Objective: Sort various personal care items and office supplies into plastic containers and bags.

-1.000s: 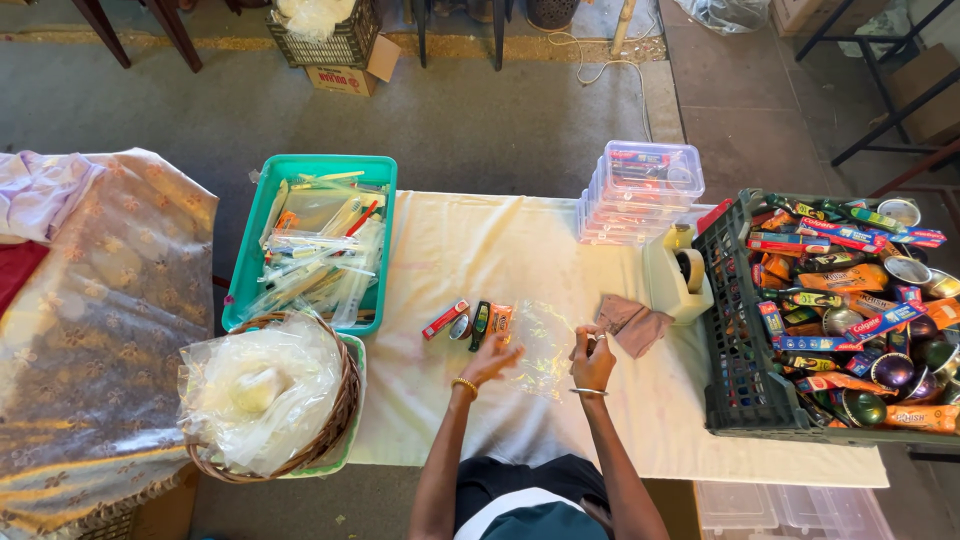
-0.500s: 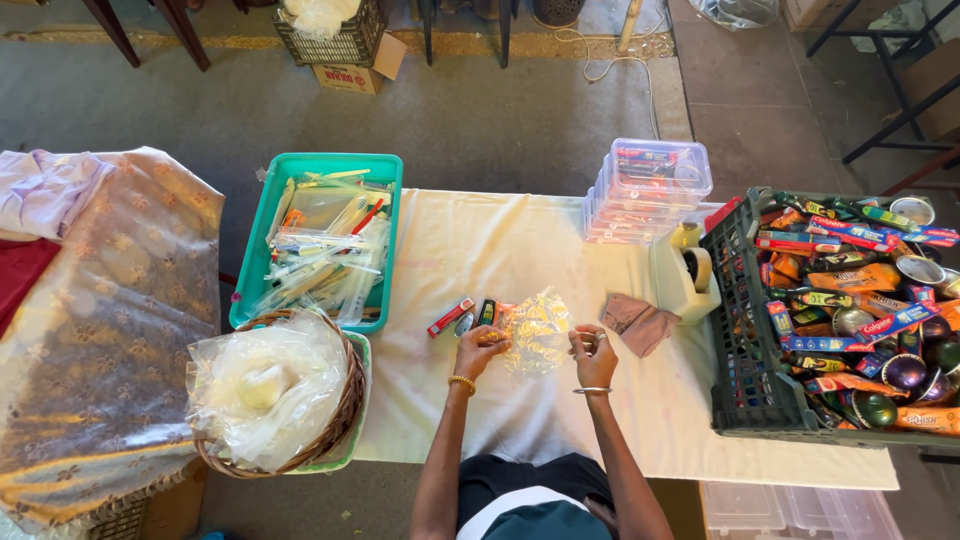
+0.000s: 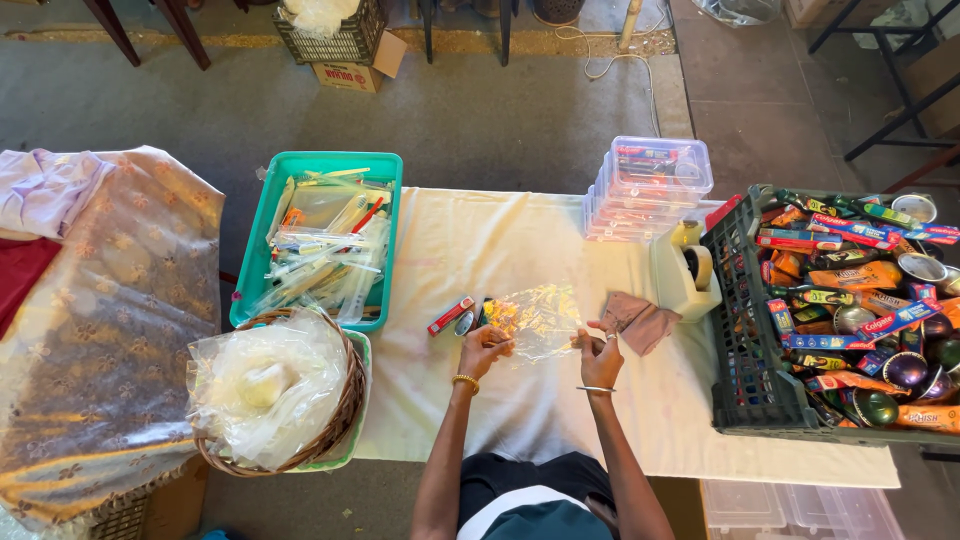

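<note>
My left hand (image 3: 484,351) and my right hand (image 3: 600,358) each pinch an edge of a clear crinkled plastic bag (image 3: 538,320), held stretched between them just above the white tablecloth (image 3: 520,245). A small red box (image 3: 451,315) and a dark little item (image 3: 466,323) lie on the cloth just left of my left hand. A brown folded cloth (image 3: 640,320) rests to the right of my right hand.
A green tray (image 3: 250,260) of packed clear bags sits at left, a wicker basket (image 3: 345,410) of plastic bags below it. Stacked clear lidded boxes (image 3: 650,185), a tape dispenser (image 3: 690,265) and a dark crate (image 3: 740,340) of boxes and tins stand at right.
The bag has been lifted off the cloth and spread wider between both hands; a second ago the hands were lower with the bag bunched on the table.
</note>
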